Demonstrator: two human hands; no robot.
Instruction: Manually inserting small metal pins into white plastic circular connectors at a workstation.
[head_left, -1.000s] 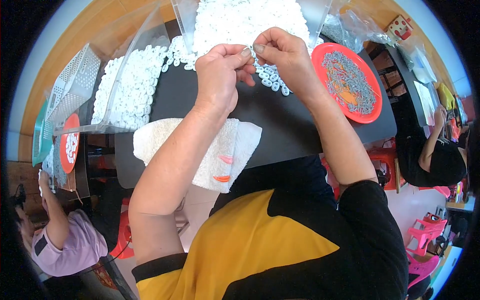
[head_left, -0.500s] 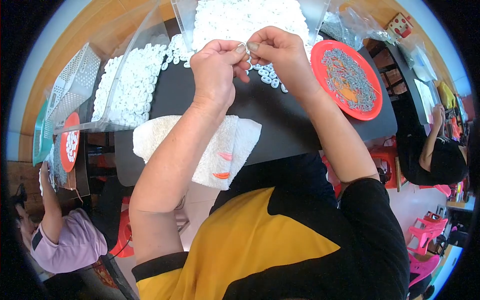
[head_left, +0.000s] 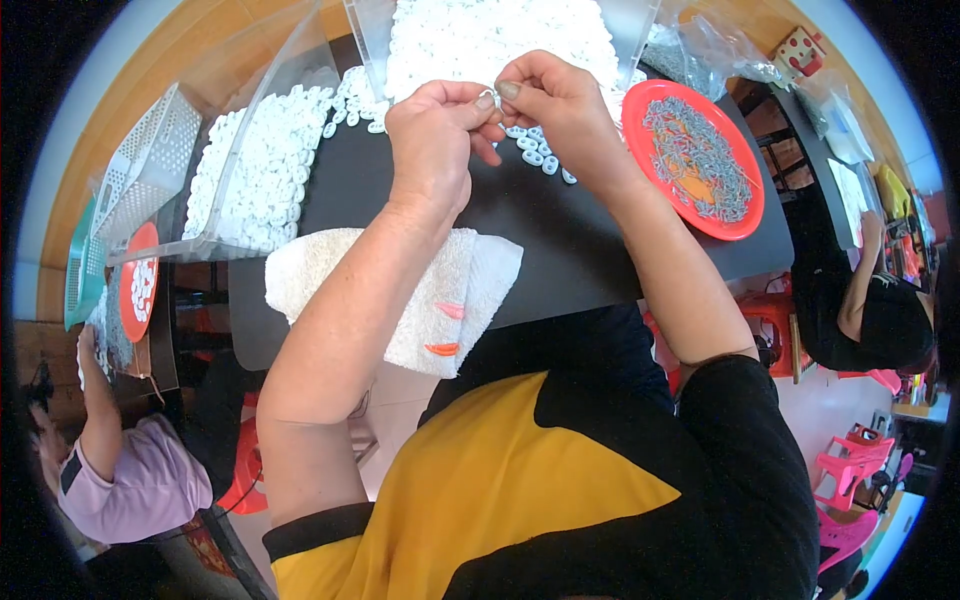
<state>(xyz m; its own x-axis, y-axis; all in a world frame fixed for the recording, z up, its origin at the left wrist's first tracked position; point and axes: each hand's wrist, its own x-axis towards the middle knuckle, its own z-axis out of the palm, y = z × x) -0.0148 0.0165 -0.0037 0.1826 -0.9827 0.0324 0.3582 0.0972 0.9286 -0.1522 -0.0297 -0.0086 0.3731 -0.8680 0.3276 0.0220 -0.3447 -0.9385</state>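
Both hands meet above the far side of the dark table, fingertips almost touching. My left hand (head_left: 435, 125) is closed, thumb and forefinger pinching a small white plastic piece (head_left: 493, 97). On the same piece, the thumb and forefinger of my right hand (head_left: 560, 110) are pinched too. Fingers cover most of it, so its full shape is hidden. Loose white oval pieces with two holes (head_left: 540, 155) lie below my right hand. A red plate (head_left: 747, 205) of thin grey metal parts (head_left: 690, 140) sits to the right.
Beyond my hands stands a clear bin heaped with white pieces (head_left: 500, 40); another clear bin (head_left: 240, 170) is at left. A white towel (head_left: 490, 275) with orange and pink marks lies at the table's near edge. Other people sit at both sides, one in a lilac shirt (head_left: 145, 480).
My hands stay nearly in place, still pinching the small white piece, with only slight finger shifts. The person at right has moved a hand a little.
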